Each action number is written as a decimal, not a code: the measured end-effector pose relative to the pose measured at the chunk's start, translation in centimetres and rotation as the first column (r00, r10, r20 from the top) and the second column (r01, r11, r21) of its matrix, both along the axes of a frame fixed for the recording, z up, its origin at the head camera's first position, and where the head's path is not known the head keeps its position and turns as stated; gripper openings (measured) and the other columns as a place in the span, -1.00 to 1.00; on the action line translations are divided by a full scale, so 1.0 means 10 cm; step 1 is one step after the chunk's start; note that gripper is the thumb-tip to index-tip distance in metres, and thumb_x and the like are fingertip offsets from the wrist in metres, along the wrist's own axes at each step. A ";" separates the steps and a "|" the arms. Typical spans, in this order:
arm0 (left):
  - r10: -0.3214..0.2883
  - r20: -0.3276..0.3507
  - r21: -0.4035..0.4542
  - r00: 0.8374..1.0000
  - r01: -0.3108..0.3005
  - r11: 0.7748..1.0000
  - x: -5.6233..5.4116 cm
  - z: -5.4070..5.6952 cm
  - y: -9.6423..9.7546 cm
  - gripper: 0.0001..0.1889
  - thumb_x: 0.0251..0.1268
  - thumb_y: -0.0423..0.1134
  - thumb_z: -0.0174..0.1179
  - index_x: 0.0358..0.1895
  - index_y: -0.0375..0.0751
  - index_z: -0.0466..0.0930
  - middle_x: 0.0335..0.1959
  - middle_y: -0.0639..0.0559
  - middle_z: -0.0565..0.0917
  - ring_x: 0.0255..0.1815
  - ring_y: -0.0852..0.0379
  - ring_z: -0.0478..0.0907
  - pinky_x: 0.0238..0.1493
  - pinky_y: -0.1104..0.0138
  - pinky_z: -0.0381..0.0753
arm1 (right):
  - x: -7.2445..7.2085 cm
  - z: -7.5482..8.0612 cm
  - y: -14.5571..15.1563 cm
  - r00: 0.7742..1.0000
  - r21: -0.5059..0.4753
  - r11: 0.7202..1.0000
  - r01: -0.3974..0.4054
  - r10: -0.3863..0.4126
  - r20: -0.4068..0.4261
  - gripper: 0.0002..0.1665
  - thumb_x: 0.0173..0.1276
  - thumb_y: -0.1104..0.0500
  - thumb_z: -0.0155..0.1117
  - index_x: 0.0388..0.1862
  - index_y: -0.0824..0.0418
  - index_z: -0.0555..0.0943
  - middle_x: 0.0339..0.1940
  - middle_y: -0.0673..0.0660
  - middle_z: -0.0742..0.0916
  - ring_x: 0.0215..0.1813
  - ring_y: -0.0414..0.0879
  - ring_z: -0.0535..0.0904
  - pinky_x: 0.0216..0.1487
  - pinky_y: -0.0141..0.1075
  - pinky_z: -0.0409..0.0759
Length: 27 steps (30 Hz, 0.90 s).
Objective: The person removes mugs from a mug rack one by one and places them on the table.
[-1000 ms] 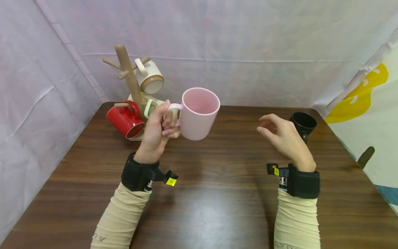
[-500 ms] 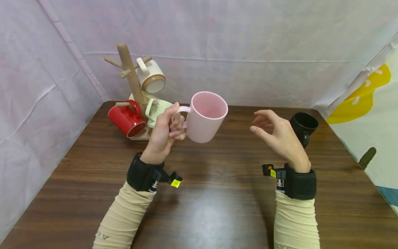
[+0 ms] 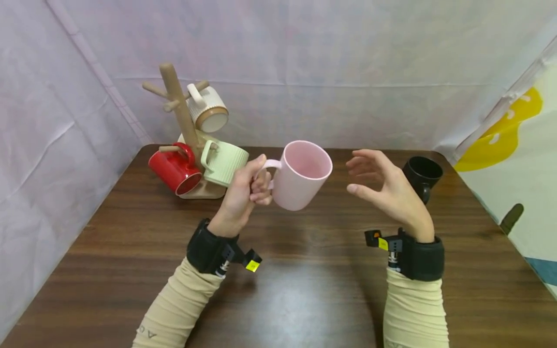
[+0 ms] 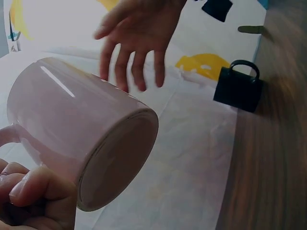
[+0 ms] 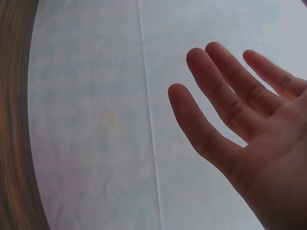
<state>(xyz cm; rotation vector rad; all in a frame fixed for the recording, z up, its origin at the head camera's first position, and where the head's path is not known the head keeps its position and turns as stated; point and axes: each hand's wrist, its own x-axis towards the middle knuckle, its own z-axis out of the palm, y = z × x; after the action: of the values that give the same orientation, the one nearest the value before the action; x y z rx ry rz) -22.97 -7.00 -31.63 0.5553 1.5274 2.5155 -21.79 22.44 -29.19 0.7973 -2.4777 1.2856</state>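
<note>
Nearer the right hand (image 3: 395,192) comes the pink mug (image 3: 297,189).

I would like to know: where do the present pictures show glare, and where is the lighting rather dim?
Head view: fairly bright, with a pale glare patch on the tabletop; left wrist view: dimmer, a thin bright streak on the pink mug, upper left largely washed out; right wrist view: rather dim, the right hand shaded against paler cloth.

Outspread fingers (image 5: 218,91), pale cloth (image 5: 96,115) behind
</note>
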 end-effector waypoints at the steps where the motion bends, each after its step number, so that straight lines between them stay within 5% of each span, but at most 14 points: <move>1: -0.002 0.003 -0.005 1.000 0.002 1.000 0.01 -0.01 0.01 -0.46 0.57 -0.09 -0.13 -0.74 -0.05 0.14 -0.74 0.18 0.15 -0.77 0.35 0.08 -0.63 0.44 0.07 | 0.00 -0.01 -0.01 1.000 -0.012 1.000 -0.017 0.017 0.013 -0.29 0.31 0.38 0.40 0.40 0.27 0.38 0.16 0.21 0.63 0.11 -0.09 0.58 0.16 -0.38 0.50; 9: -0.025 0.026 -0.040 0.999 0.026 0.999 0.03 -0.11 0.11 -0.46 0.56 -0.06 -0.08 -0.74 -0.03 0.16 -0.74 0.18 0.15 -0.77 0.34 0.09 -0.62 0.44 0.09 | 0.02 -0.04 -0.10 0.994 -0.038 0.996 -0.075 0.078 0.078 -0.11 0.25 0.40 0.45 0.51 0.24 0.26 0.34 0.18 0.53 0.28 0.04 0.49 0.25 -0.23 0.48; 16: -0.053 0.059 -0.066 0.997 0.057 0.996 0.06 -0.16 0.18 -0.45 0.56 -0.06 -0.05 -0.74 -0.05 0.15 -0.74 0.16 0.16 -0.75 0.32 0.08 -0.63 0.44 0.10 | 0.05 -0.09 -0.20 0.991 -0.041 0.995 -0.096 0.100 0.089 0.03 0.14 0.42 0.54 0.54 0.23 0.22 0.38 0.23 0.49 0.31 0.07 0.45 0.22 -0.29 0.43; 23: -0.045 0.050 -0.080 0.998 0.049 0.996 0.07 -0.14 0.19 -0.44 0.54 -0.05 -0.02 -0.74 -0.05 0.14 -0.75 0.16 0.16 -0.75 0.30 0.07 -0.63 0.43 0.10 | 0.03 -0.03 -0.29 0.991 -0.004 0.995 -0.100 0.100 0.084 0.12 0.10 0.36 0.59 0.57 0.24 0.17 0.42 0.24 0.46 0.35 0.10 0.42 0.31 0.01 0.39; 27: -0.059 0.037 -0.073 0.998 0.062 0.995 0.08 -0.11 0.19 -0.44 0.55 -0.05 -0.04 -0.74 -0.06 0.14 -0.74 0.16 0.16 -0.75 0.30 0.08 -0.63 0.43 0.10 | 0.02 -0.01 -0.32 0.990 -0.006 0.993 -0.119 0.119 0.080 0.13 0.09 0.37 0.60 0.57 0.25 0.17 0.42 0.24 0.45 0.32 0.10 0.45 0.28 -0.20 0.42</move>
<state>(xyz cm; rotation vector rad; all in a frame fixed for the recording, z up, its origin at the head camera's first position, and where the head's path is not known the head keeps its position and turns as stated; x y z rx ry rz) -22.18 -5.08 -32.77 0.5357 1.5601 2.4000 -21.62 19.27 -29.32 0.9237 -2.5253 1.3851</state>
